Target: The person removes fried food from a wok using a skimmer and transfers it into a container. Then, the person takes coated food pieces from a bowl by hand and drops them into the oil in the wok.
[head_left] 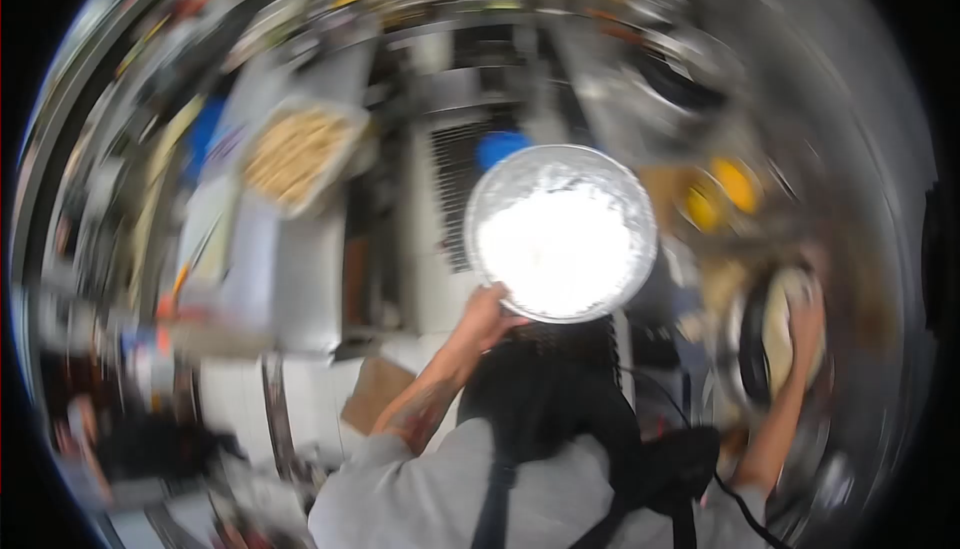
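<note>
My left hand [490, 317] is closed on the near-left rim of a round metal bowl [645, 224]. Bright white stuff [560, 249], powdery at its edges, fills much of the bowl; glare hides its finer texture. Far over to the right, my right hand [803, 324] reaches to a round pale thing [778, 334] beside a dark curved rim [752, 339]. Motion smears its fingers, so I cannot tell whether they grip that thing or only touch it.
At the left, a white tray [350, 134] of pale pieces stands on a metal counter [308, 279]. Two yellow round things [705, 204] lie on the right-hand counter. Beyond the bowl are a blue round object [500, 147] and a dark floor grate [455, 189]. A brown cardboard piece [377, 394] lies lower left.
</note>
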Available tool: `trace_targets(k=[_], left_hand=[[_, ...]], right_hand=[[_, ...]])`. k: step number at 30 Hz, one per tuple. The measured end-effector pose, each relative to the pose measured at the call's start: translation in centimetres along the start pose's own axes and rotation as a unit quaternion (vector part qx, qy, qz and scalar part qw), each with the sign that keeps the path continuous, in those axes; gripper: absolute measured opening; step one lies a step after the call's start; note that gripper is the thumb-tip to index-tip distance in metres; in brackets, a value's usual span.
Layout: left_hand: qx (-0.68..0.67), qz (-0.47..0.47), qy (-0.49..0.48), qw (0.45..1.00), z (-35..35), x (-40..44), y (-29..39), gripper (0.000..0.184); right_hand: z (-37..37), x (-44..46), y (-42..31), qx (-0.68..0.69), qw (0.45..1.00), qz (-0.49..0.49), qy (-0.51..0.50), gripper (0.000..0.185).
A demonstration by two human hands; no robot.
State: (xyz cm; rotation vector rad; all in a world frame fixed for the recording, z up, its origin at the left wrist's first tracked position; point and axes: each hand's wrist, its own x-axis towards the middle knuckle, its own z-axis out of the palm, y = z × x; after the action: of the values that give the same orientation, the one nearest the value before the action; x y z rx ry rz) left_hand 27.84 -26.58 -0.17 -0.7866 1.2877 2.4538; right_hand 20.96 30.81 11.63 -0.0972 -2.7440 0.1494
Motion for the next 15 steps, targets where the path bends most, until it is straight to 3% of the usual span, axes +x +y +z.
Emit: trace_targets(k=[1, 2, 4, 5, 7, 9, 11, 13, 15], left_hand=[[-0.043, 0.041, 0.001, 0.998, -0.6, -2.6, 2.9, 0.043], [-0.051, 0.075, 0.019, 0.996, -3.3, -3.2, 4.3, 0.043], [-0.07, 0.121, 0.051, 0.989, -7.3, -4.9, 5.8, 0.044], [-0.094, 0.143, 0.082, 0.982, -8.6, -5.9, 6.3, 0.044], [-0.13, 0.183, 0.131, 0.965, -12.4, -8.3, 7.1, 0.044], [-0.175, 0.259, 0.193, 0.93, -15.4, -10.4, 6.3, 0.043], [-0.237, 0.274, 0.239, 0.901, -17.9, -12.3, 6.1, 0.041], [-0.331, 0.294, 0.29, 0.848, -20.5, -12.0, 6.0, 0.042], [-0.38, 0.325, 0.284, 0.818, -24.3, -10.7, 5.6, 0.041]], right_hand=[[1.3, 0.0, -1.6, 0.115, 0.99, 0.077, -0.037, 0.049], [4.6, 0.5, -0.9, 0.299, 0.938, 0.15, -0.092, 0.045], [5.4, 1.6, -6.0, 0.337, 0.901, 0.222, -0.162, 0.042], [7.3, 2.2, -5.6, 0.349, 0.899, 0.198, -0.175, 0.041], [13.6, 3.3, -5.2, 0.411, 0.903, 0.083, -0.093, 0.039], [15.4, 4.7, -8.3, 0.331, 0.937, 0.014, -0.113, 0.035], [11.5, 5.5, -16.6, 0.311, 0.894, 0.151, -0.285, 0.039], [20.1, 8.3, -13.8, 0.367, 0.897, 0.023, -0.244, 0.041], [30.6, 12.9, -9.7, 0.438, 0.85, -0.096, -0.277, 0.042]])
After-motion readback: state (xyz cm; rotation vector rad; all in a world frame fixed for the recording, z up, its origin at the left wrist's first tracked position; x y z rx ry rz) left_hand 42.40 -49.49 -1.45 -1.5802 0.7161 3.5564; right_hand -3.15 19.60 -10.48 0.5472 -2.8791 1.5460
